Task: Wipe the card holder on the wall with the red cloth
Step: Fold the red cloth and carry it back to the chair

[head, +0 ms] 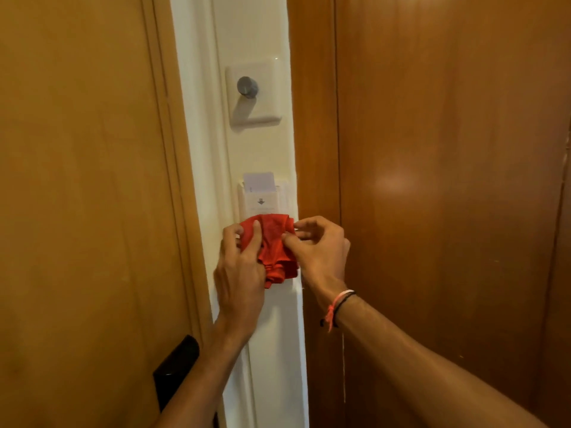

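Together, our left hand (239, 267) and right hand (318, 247) pinch the bunched red cloth (273, 242) with curled fingers, just below the card holder (262, 200) on the wall (256, 149).

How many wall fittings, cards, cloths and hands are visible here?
Wall fittings: 2, the white card holder and the cream switch plate with grey knob
White cards: 1
Red cloths: 1
Hands: 2, left hand, right hand
Total: 6

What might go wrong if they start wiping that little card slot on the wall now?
The white card sticks up from the card holder, so an upward swipe of the red cloth might lift it out. The cloth is bunched between the left hand and right hand, so it may wipe unevenly.
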The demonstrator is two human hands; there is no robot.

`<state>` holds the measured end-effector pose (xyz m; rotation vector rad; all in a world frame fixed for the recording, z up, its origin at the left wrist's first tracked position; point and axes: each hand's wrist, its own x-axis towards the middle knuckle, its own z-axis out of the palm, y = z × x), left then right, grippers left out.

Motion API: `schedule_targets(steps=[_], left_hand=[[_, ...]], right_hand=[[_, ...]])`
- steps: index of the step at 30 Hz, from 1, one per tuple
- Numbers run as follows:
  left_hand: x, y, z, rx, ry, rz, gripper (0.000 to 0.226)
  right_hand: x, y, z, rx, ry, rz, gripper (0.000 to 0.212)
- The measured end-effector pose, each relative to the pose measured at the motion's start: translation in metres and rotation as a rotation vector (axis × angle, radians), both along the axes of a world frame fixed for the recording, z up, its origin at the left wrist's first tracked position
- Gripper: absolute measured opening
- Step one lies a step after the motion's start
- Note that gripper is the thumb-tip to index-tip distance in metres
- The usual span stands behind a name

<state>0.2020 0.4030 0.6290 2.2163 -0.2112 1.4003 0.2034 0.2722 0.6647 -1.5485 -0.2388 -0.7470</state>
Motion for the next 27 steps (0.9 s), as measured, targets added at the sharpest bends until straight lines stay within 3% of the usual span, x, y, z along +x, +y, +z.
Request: schedule_targets(steps=[7,12,17,21,27], left_hand=[[-0.004,0.007,0.002,0.029,0.013,-0.106,0.055],[0.001,0.005,0.002,-0.128,-0.013,-0.103,0.049],[-0.005,-0.002,0.009,0.037,-0.001,-0.136,0.054],[-0.008,0.008,0.015,-0.09,-0.038,-0.088,0.05],[-0.002,-0.007,0.016,-0.074,-0.002,-0.173,0.047]], right_hand=[[-0.007,-0.004,-0.006,-0.018,-0.034,-0.062,0.022],[-0.005,0.008,-0.001,-0.026,0.017,-0.039,0.011],[-0.008,-0.017,-0.007,-0.009,0.046,-0.064,0.014],[-0.008,0.005,0.0,0.009,0.076,-0.006,0.012],[-0.005,-0.009,0.001,0.021,0.098,-0.04,0.017]])
